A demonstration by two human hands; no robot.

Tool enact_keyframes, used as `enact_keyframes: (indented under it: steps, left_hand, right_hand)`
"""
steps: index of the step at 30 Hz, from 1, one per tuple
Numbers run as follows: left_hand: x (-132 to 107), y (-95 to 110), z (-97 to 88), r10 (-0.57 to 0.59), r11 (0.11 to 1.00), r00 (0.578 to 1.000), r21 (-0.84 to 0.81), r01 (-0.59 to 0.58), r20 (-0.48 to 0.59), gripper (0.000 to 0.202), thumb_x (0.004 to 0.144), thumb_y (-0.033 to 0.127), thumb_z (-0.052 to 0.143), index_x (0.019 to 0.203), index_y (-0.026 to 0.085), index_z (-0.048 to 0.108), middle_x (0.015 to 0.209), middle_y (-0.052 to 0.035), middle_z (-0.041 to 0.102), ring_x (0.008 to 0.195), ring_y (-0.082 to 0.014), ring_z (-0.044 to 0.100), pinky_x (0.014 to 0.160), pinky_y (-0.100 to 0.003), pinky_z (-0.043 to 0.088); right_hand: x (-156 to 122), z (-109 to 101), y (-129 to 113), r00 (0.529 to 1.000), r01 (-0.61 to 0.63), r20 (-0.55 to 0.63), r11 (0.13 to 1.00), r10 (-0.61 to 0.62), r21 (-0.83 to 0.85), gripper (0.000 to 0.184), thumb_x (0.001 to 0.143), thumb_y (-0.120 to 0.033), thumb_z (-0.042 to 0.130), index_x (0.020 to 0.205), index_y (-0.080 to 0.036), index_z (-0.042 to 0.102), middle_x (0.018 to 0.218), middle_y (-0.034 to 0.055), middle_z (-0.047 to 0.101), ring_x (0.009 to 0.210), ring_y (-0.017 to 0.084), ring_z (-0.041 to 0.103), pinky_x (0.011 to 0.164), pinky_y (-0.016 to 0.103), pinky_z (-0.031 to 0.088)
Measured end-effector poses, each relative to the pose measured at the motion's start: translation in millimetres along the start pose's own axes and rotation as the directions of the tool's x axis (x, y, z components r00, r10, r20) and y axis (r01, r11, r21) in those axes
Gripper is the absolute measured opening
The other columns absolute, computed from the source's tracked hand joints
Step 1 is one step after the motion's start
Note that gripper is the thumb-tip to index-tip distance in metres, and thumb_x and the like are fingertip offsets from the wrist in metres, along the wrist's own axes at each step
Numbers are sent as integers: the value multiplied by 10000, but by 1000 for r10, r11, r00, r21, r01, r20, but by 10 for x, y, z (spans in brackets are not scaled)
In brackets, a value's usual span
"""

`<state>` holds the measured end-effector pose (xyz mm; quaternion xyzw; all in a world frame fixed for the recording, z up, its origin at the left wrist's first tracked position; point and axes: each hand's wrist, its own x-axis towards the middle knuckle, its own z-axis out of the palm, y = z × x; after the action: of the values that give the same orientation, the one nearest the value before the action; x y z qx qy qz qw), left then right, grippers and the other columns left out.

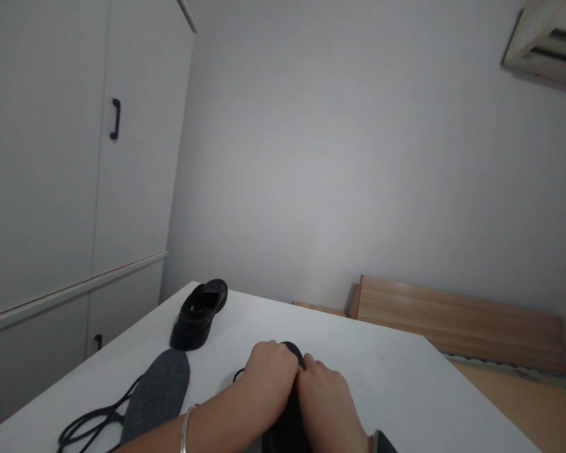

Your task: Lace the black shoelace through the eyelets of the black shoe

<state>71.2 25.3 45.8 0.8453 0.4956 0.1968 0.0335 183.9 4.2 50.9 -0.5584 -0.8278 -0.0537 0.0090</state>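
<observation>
Both of my hands are closed around a black shoe (287, 431) at the bottom centre, on or just above the white table. My left hand (274, 376) is wrapped over its left side. On the right side, my right hand (325, 393) grips with bent fingers, the two hands nearly touching. A dark rounded end of the shoe sticks up between them; the rest is mostly covered by my hands or cut off by the frame. Left of my left forearm lies a grey insole (158, 390), with black shoelaces (92, 421) looped beside it.
A second black shoe (195, 318) stands near the far left corner of the white table (382, 365). White cupboard doors (141, 157) rise on the left. Beyond the table, to the right, is a bed with a wooden headboard (453, 314).
</observation>
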Motion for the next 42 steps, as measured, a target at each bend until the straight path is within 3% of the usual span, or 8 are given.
enact_keyframes:
  steps: [4, 9, 15, 19, 22, 30, 37, 42]
  left_hand:
    - [-31, 77, -320, -21, 998, 998, 64, 25, -57, 188, 745, -30, 578, 804, 123, 671, 914, -176, 693, 862, -356, 678, 712, -414, 509]
    - [28, 221, -931, 4, 999, 966, -29, -12, -257, 153, 972, 143, 470, 936, 179, 614, 830, -51, 687, 756, -215, 651, 661, -291, 453]
    - [-12, 369, -1322, 34, 888, 740, -320, -331, -672, 127, 936, 163, 569, 814, 182, 597, 648, 38, 602, 603, -125, 560, 575, -217, 380]
    - [-25, 366, -1247, -12, 786, 766, -479, -390, -643, 133, 924, 169, 573, 804, 176, 632, 704, 16, 648, 675, -130, 608, 589, -208, 411]
    - [5, 321, -1155, -60, 554, 834, -713, -429, -549, 105, 909, 215, 598, 830, 156, 634, 742, -16, 671, 736, -154, 648, 688, -241, 501]
    - [31, 189, -1041, 4, 64, 953, -951, -304, -304, 330, 766, 365, 802, 926, 107, 672, 835, -35, 681, 788, -134, 624, 802, -261, 520]
    - [24, 161, -990, -37, 124, 938, -934, -336, -343, 221, 750, 244, 805, 896, 112, 703, 835, -39, 706, 809, -150, 635, 800, -266, 511]
    - [39, 76, -1006, -83, 218, 918, -906, -362, -387, 180, 803, 284, 765, 878, 126, 724, 784, -29, 699, 773, -148, 634, 780, -253, 509]
  right_hand:
    - [-11, -97, 188, 966, 109, -255, 956, -37, 272, 382, 817, 53, 421, 980, -167, 687, 1014, 103, 689, 930, 247, 673, 774, 339, 515]
    - [13, -541, 354, 809, 357, -580, 708, 92, 609, 120, 949, -224, 492, 886, -193, 590, 766, 28, 654, 663, 177, 613, 609, 290, 478]
    - [-103, -1114, 268, 610, 592, -747, 475, 264, 651, 94, 908, -291, 613, 895, -198, 615, 686, -22, 643, 593, 132, 612, 565, 242, 490]
    - [-88, -1130, 212, 599, 660, -775, 424, 202, 620, 48, 901, -243, 626, 874, -211, 648, 768, -17, 655, 657, 120, 607, 609, 235, 492]
    - [-23, -1045, 218, 543, 699, -813, 424, 210, 576, 43, 885, -227, 650, 848, -228, 672, 867, -6, 639, 809, 139, 605, 717, 259, 497]
    - [86, -909, 226, 707, 666, -665, 90, 241, 741, 39, 825, -261, 733, 862, -250, 734, 874, -6, 698, 823, 150, 632, 745, 266, 519]
    - [30, -868, 216, 667, 671, -716, 251, 207, 697, 123, 853, -223, 685, 893, -273, 789, 917, 13, 721, 917, 177, 642, 796, 285, 521]
    - [-26, -794, 373, 734, 610, -647, 217, 206, 762, 197, 841, -274, 719, 1033, -279, 760, 928, 18, 738, 784, 153, 661, 749, 285, 533]
